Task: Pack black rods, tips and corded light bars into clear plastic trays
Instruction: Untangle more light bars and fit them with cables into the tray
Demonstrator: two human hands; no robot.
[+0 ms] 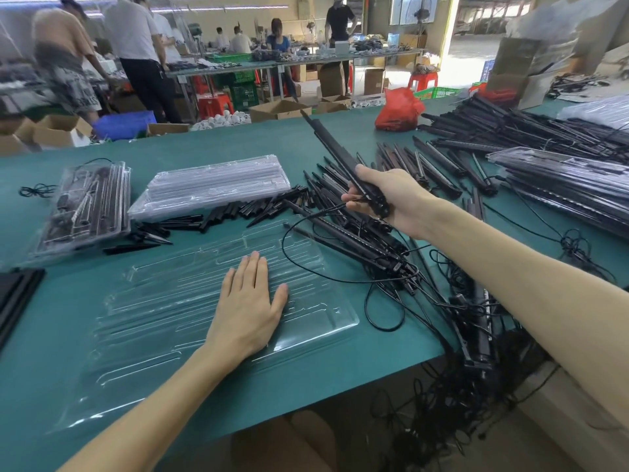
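An empty clear plastic tray [163, 321] lies on the green table in front of me. My left hand [246, 306] rests flat on it with straight fingers. Above the heap of parts, my right hand [391, 199] grips the lower end of a corded black light bar [335, 153], which points up and away to the left. Its thin black cord [299, 264] loops down across the tray's right part. More corded light bars [367, 247] lie tangled just right of the tray. Loose black tips and short rods [238, 209] lie scattered behind the tray.
A stack of empty clear trays [214, 189] sits behind, a filled tray [85, 206] at far left. More filled trays [571, 185] and a long pile of black bars [531, 127] lie at right, a red bag [398, 109] behind. People work at benches beyond.
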